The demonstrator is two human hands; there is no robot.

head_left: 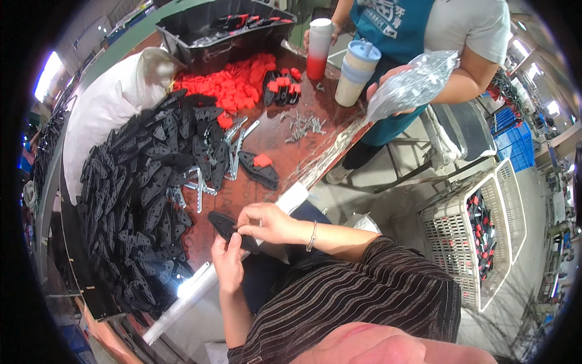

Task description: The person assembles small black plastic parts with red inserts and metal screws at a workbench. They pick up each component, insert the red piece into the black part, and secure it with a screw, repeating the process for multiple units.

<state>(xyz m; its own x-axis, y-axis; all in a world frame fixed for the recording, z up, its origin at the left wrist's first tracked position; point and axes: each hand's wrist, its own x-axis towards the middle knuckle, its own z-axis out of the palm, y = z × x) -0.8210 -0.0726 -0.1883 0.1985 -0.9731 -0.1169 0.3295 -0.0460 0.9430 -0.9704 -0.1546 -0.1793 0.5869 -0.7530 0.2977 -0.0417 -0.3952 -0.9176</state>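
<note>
Between my two hands, just over the near edge of the table, is a black plastic part [222,224], long and tapered. My left hand [228,262] grips its lower side with the thumb up. The fingertips of my right hand [267,223] are pinched together on its upper face; whatever they may hold there is too small to make out. Beyond my hands lie a similar black part with a red piece [262,160] on it and several perforated metal strips [235,151]. To the left spreads a big heap of black plastic parts [142,182].
Red plastic pieces [233,85] are piled at the back, near a black bin [182,37] and a white sack [100,115]. Small screws [305,127] lie mid-table. Two tumblers [357,73] stand by a co-worker holding a clear plastic bag [415,85]. A crate [445,242] is at right.
</note>
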